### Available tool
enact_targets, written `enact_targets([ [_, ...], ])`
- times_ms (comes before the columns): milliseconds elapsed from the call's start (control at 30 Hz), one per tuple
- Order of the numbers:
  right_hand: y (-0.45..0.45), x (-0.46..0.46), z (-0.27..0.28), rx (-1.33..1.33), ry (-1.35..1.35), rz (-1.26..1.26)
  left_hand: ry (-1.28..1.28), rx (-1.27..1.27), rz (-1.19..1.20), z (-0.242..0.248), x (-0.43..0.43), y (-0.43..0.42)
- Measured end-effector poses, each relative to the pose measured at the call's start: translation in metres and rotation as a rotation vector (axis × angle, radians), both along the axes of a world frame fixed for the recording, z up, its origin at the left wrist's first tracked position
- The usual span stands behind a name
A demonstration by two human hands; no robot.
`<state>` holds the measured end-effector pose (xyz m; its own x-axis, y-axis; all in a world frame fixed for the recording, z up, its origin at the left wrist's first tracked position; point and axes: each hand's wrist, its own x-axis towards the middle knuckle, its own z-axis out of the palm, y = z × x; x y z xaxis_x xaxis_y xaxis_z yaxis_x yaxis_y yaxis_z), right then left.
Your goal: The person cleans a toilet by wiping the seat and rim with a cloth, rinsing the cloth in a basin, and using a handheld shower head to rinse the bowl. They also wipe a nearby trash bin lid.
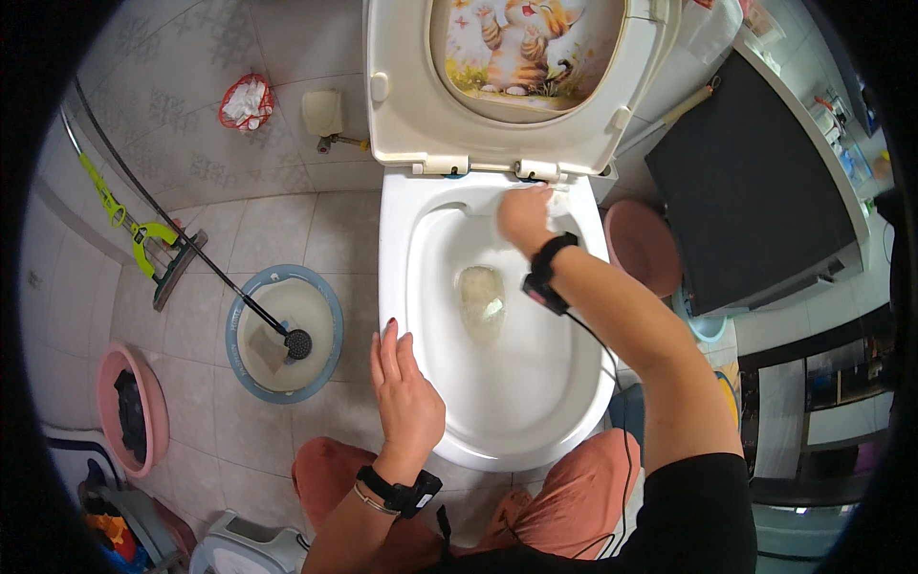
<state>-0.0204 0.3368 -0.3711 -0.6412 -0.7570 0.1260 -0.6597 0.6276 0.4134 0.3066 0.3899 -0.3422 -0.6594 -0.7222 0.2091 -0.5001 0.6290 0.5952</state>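
Observation:
A white ceramic toilet [495,409] stands in front of me with its seat and lid [409,122] raised. A cartoon cat is printed on the lid. Pale, cloudy water [479,305] lies in the bowl. My right hand [529,215] presses a crumpled white wipe [561,202], perhaps tissue, on the back right of the rim, near the seat hinge [539,171]. The hand itself hides part of the wipe. Along the outer left edge of the rim rests my left hand [405,402], its fingers extended and holding nothing.
On the floor at left stands a blue-rimmed basin [240,373] with a black shower head [298,344] and a cloth [267,350] inside. A green-handled sponge mop [147,247] leans beyond it. Pink basins [161,430] stand either side. A dark-topped appliance [753,186] occupies the right.

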Motion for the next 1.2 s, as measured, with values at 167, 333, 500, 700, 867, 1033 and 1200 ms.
enact_targets([
  [167, -0.04, 0.051, 0.014, -0.373, -0.344, 0.24, -0.002, 0.003, -0.005, -0.003, 0.001, -0.001],
  [333, -0.017, 0.032, 0.037, -0.674, -0.391, 0.269, 0.001, 0.005, 0.002, -0.006, 0.001, -0.001],
  [500, -0.013, 0.017, 0.024, -0.744, -0.408, 0.21, 0.049, -0.008, -0.001, -0.008, 0.002, -0.001],
  [700, -0.043, 0.061, 0.004, -0.602, -0.411, 0.392, 0.052, -0.003, -0.002, -0.011, 0.004, -0.002],
  [867, -0.052, 0.1, 0.019, -0.443, -0.359, 0.651, 0.065, -0.02, -0.007, -0.012, 0.005, -0.002],
  [1033, -0.063, 0.092, 0.035, -0.611, -0.648, 0.595, 0.23, 0.141, 0.059, -0.014, 0.006, 0.001],
  [1200, -0.062, 0.109, 0.03, -0.5, -1.047, 0.87, 0.524, 0.213, 0.113, -0.023, 0.01, 0.002],
])
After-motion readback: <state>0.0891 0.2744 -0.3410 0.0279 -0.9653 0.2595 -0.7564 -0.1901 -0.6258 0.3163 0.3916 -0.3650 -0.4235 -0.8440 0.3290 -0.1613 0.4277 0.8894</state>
